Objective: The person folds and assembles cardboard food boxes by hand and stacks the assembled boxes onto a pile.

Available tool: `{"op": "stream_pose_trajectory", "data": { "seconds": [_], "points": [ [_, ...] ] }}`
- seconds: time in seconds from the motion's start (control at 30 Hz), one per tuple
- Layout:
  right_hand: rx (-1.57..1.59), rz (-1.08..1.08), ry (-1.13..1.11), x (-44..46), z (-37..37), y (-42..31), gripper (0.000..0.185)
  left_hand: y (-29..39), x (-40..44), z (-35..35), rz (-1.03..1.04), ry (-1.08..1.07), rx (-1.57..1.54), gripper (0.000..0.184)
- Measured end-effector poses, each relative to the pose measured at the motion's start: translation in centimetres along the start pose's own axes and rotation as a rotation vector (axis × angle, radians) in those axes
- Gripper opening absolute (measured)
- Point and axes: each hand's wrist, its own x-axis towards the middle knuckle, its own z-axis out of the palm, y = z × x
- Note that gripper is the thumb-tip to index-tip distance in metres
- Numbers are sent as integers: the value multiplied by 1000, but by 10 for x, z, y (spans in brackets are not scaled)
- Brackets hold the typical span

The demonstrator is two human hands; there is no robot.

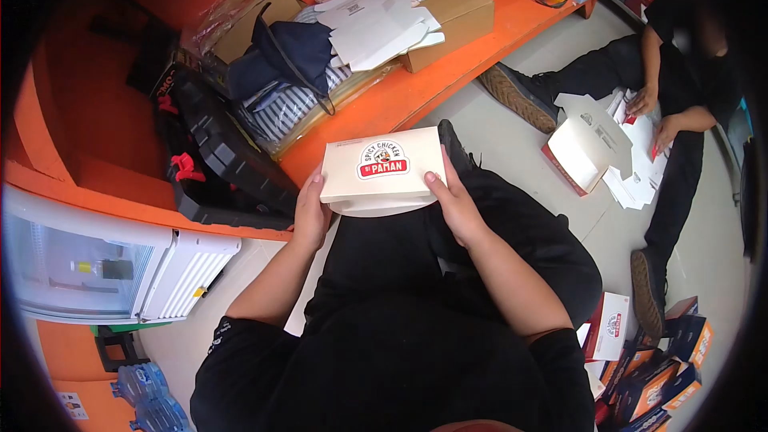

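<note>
A cream food box (344, 162) with a "Spicy Chicken Si Paman" label faces up above my lap, its front flap bowed out below the top panel. My left hand (312, 210) grips its left end, thumb along the edge. Around the right end my right hand (458, 206) is closed, with the thumb on the top near the corner. The fingers under the box are mostly hidden.
An orange shelf (408, 96) holds folded cloth, flat white card pieces (372, 20) and a brown carton (452, 12). Another person (680, 72) sits at the right with an open box (588, 148). More boxes (608, 328) lie at the lower right.
</note>
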Motion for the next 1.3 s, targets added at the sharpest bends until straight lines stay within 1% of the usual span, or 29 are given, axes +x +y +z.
{"op": "stream_pose_trajectory", "data": {
  "seconds": [0.03, 0.13, 0.17, 0.27, 0.37, 0.43, 0.47, 0.57, 0.6, 0.7, 0.77, 0.83, 0.9, 0.93, 1.07, 1.17, 1.2, 1.23, 1.3],
  "points": [
    [6, 9, -2, 0, 0, -3, 73, -3, 0, -3, -24, -11, -23, 56],
    [268, 146, -71, -6, -3, -18, 71, 8, -5, 4, -128, -79, -134, 64],
    [254, 75, -76, -6, -3, -17, 71, 16, -8, 9, -169, -106, -178, 67],
    [227, -124, -87, -7, -4, -16, 71, 25, -7, 20, -61, -83, -92, 80],
    [235, -289, -70, -12, -8, -24, 72, 33, 4, 28, 274, -102, 40, 88],
    [248, -385, -43, -14, -12, -33, 73, 41, 6, 36, 333, -77, 79, 90],
    [368, -434, -49, -17, -10, -38, 77, 43, 9, 38, 369, -80, 92, 90],
    [312, -549, 80, -20, -10, -42, 82, 57, 15, 71, 492, -39, 83, 92],
    [354, -546, 80, -21, -12, -41, 81, 68, 12, 93, 526, -16, 75, 93],
    [482, -538, 80, -18, -19, -23, 79, 72, 26, 114, 612, -82, -9, 96],
    [474, -552, 80, -13, -25, -17, 76, 65, 42, 113, 649, -142, -49, 96],
    [432, -560, 104, -9, -26, -22, 75, 70, 40, 124, 744, -158, 40, 90],
    [447, -545, 102, -9, -23, -31, 77, 69, 45, 126, 902, -38, 285, 83],
    [456, -537, 101, -10, -21, -34, 78, 69, 44, 132, 925, -26, 259, 78],
    [482, -558, 95, -9, -20, -23, 81, 65, 48, 145, 991, 8, 207, 73],
    [249, -647, 193, -1, -26, 0, 78, 68, 49, 153, 1012, -4, 172, 71],
    [221, -668, 198, -2, -23, -2, 78, 68, 51, 153, 1022, -2, 162, 70],
    [139, -650, 217, -3, -21, -6, 78, 68, 54, 153, 1030, 0, 153, 70],
    [-28, -610, 258, -6, -20, -17, 78, 76, 61, 144, 1037, 45, 268, 66]
  ]
}}
